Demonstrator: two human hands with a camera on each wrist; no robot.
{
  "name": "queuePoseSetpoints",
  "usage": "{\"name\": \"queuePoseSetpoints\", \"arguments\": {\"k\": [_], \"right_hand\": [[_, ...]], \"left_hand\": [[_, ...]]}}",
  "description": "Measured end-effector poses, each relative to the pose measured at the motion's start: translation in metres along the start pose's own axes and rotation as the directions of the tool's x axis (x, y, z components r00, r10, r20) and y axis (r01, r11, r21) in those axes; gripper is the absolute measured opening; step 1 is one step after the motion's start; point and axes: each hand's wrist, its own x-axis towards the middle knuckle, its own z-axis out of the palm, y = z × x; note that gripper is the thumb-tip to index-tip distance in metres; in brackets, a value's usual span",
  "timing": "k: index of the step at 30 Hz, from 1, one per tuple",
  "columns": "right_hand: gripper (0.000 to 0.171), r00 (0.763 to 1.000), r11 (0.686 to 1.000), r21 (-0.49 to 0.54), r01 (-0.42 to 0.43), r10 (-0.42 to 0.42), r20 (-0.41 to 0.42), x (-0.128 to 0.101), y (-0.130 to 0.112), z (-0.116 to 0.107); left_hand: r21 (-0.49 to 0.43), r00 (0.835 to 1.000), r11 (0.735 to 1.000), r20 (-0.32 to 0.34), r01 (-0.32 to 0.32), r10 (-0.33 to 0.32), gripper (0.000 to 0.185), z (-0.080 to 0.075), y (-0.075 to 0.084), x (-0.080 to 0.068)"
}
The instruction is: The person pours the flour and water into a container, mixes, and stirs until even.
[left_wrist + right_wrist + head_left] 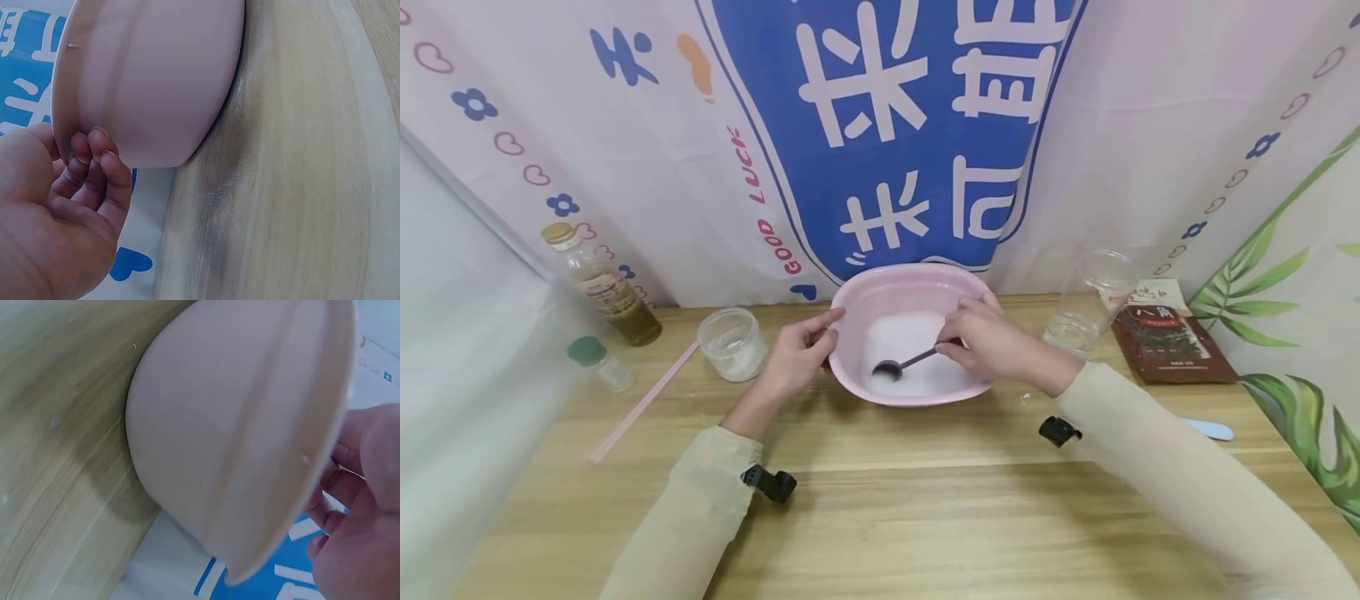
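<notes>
A pink plastic basin (850, 367) stands at the table's back edge with a smooth white layer (917, 329) inside. At its left side my left hand (793, 354) pinches the rim, thumb on top. The left wrist view shows the fingers (103, 147) curled under that rim. Over the basin's right side, my right hand (981, 333) holds the handle of a small dark spoon (917, 357). The spoon's bowl lies low over the white layer, toward the front left. From the right wrist, the basin wall (206, 419) hides the spoon.
On the left are an oil bottle (613, 292), a green-capped jar (598, 362), pink chopsticks (643, 404) and a clear tub (732, 346) of white contents. To the right stand a clear plastic cup (1086, 300), a dark red packet (1172, 342) and a light-blue handle (1210, 429). A printed cloth (880, 125) hangs behind.
</notes>
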Motion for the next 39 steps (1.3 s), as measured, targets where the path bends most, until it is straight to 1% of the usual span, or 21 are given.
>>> {"name": "queuePoseSetpoints", "arguments": {"k": [3,8,11,13,14,16,19,21,25,26,27,29,31,33,34,39], "right_hand": [[0.009,1.0,1.0,0.002,-0.005,0.005,-0.013,-0.009,0.003,-0.004],[0.006,0.995,0.999,-0.035,0.016,-0.02,-0.095,-0.024,0.009,-0.006],[0.006,0.984,0.997,-0.058,0.051,-0.06,-0.167,-0.032,0.012,-0.005],[0.005,0.969,0.993,-0.078,0.089,-0.104,-0.223,-0.037,0.014,-0.004],[0.005,0.959,0.99,-0.091,0.109,-0.129,-0.252,-0.039,0.016,-0.003],[0.006,0.932,0.98,-0.125,0.153,-0.185,-0.312,-0.043,0.018,0.0],[0.008,0.882,0.962,-0.172,0.211,-0.263,-0.391,-0.049,0.021,0.004],[0.011,0.85,0.953,-0.193,0.234,-0.297,-0.436,-0.053,0.023,0.006],[0.017,0.795,0.941,-0.204,0.268,-0.336,-0.504,-0.063,0.027,0.008],[0.017,0.781,0.937,-0.212,0.276,-0.347,-0.519,-0.066,0.028,0.008],[0.014,0.768,0.933,-0.22,0.283,-0.358,-0.531,-0.068,0.028,0.008],[0.013,0.747,0.926,-0.243,0.288,-0.376,-0.548,-0.073,0.03,0.008],[0.026,0.729,0.917,-0.282,0.283,-0.397,-0.558,-0.078,0.03,0.008],[0.039,0.721,0.909,-0.319,0.268,-0.409,-0.559,-0.082,0.031,0.008],[0.041,0.718,0.905,-0.336,0.259,-0.414,-0.56,-0.084,0.031,0.007],[0.038,0.675,0.884,-0.395,0.251,-0.452,-0.583,-0.096,0.03,0.006]], "left_hand": [[-0.003,1.0,1.0,0.003,0.01,-0.01,0.046,0.001,-0.001,0.0],[-0.023,1.0,1.0,0.007,0.009,-0.009,0.046,0.002,-0.001,0.001],[-0.023,1.0,1.0,0.004,0.003,-0.003,0.046,0.001,-0.001,0.001],[-0.02,1.0,1.0,0.003,0.008,-0.008,0.046,0.001,-0.001,0.001],[-0.018,1.0,1.0,0.004,0.011,-0.011,0.046,0.0,-0.001,0.0],[-0.02,1.0,1.0,0.007,0.016,-0.016,0.046,0.001,0.0,0.0],[-0.02,1.0,1.0,0.005,0.021,-0.021,0.046,0.001,0.0,-0.001],[-0.02,1.0,1.0,0.002,0.018,-0.018,0.046,0.001,0.0,-0.001],[-0.02,1.0,1.0,-0.001,0.012,-0.012,0.046,0.001,-0.001,0.0],[-0.019,1.0,1.0,0.0,0.013,-0.013,0.046,0.001,-0.001,0.0],[-0.021,1.0,1.0,0.0,0.013,-0.013,0.046,0.001,-0.001,0.0],[-0.023,1.0,1.0,0.001,0.015,-0.015,0.046,0.001,-0.002,0.0],[-0.024,1.0,1.0,0.001,0.018,-0.018,0.046,0.001,-0.001,0.0],[-0.025,1.0,0.999,0.0,0.019,-0.019,0.046,0.001,-0.001,-0.001],[-0.024,1.0,1.0,0.0,0.019,-0.019,0.046,0.001,-0.001,-0.001],[-0.023,1.0,1.0,-0.006,0.012,-0.012,0.046,0.002,0.0,-0.001]]}}
